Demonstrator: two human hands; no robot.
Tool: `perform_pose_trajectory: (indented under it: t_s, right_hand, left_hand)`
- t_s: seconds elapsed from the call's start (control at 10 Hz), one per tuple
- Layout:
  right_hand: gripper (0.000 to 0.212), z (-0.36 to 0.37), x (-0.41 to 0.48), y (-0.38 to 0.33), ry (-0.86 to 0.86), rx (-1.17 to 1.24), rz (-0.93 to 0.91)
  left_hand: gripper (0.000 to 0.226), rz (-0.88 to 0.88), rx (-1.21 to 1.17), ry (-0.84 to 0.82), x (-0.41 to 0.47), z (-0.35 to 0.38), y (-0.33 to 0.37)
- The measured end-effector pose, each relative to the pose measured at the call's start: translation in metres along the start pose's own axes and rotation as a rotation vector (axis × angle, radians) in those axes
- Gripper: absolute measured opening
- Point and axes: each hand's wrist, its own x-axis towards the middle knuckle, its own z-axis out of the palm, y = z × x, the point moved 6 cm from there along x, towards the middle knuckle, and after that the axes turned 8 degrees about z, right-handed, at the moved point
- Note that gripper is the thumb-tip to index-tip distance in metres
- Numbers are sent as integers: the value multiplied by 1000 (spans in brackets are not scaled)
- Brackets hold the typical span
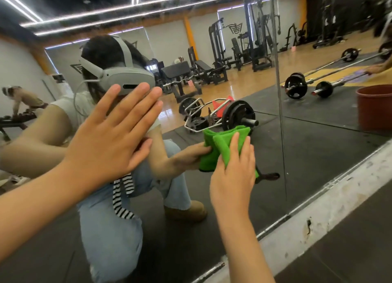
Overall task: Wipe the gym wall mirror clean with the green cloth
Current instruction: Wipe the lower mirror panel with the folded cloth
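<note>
Head view: your open left hand (112, 132) lies flat on the glass gym wall mirror (318, 147) (likely leaving palm smears); your right hand (233, 174) grips the bunched green cloth (224, 149).

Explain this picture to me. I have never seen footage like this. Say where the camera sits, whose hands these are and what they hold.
There is no machine here, only a person cleaning. The single picture comes from a camera worn on the person's head, looking forward and down, so the two arms that reach in from the bottom are that person's own.

In front of them is a gym wall mirror. The left hand lies flat on the glass with its fingers spread. The right hand holds a folded green cloth against the glass.

Everything deeper in the picture is a reflection: the kneeling person with the grey headset that carries the camera, the barbells on the dark floor mat, and the weight machines behind. A red-brown bucket shows at the right edge.
</note>
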Motion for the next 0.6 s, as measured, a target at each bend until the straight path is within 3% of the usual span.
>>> perform_pose_trajectory:
  t_s: [0.2, 0.4, 0.5, 0.6]
  right_hand:
    - [66, 10, -18, 4, -43, -103, -21]
    - [62, -1, 6, -5, -47, 181, 34]
    - [83, 2, 1, -8, -31, 335, 76]
    - [57, 4, 2, -6, 18, 504, 101]
  left_hand:
    - [67, -9, -9, 20, -1, 1, 1]
    - [66, -15, -25, 34, -3, 0, 0]
    - [66, -18, -23, 37, -2, -1, 1]
    - [66, -12, -20, 38, -2, -1, 0]
